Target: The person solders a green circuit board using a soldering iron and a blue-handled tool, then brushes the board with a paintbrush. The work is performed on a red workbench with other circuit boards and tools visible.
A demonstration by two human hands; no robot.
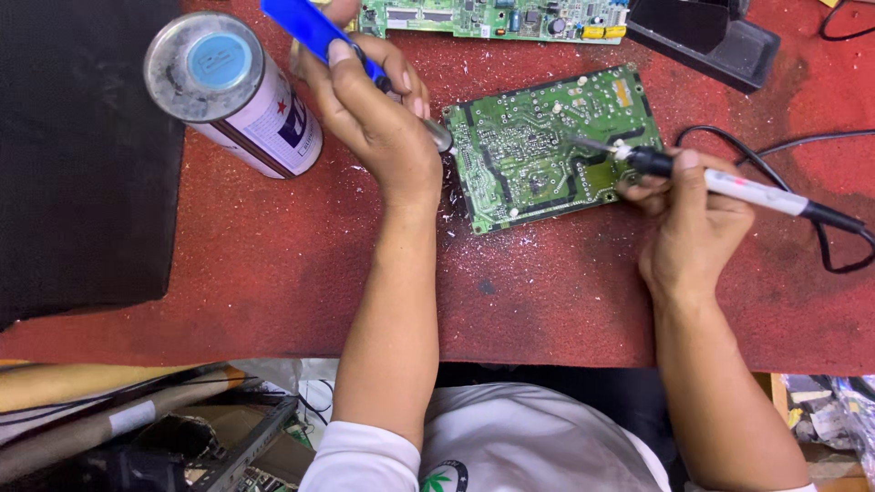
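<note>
Green rectangular circuit board (547,150) lies solder-side up on red table (273,273) | right hand (688,219) fingers grip white-handled soldering iron (729,187), tip on board | left hand (378,114) fingers grip blue-handled desoldering pump (319,32) at board's edge | work appears midway; solder flecks scattered around | white spray can (232,96) stands nearby.

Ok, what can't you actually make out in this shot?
Head view only:
- Blue tool: top cut off by the frame edge; left hand covers its middle.
- Second circuit board: cropped by the top edge.
- Soldering iron tip contact on the green circuit board: too small.
</note>
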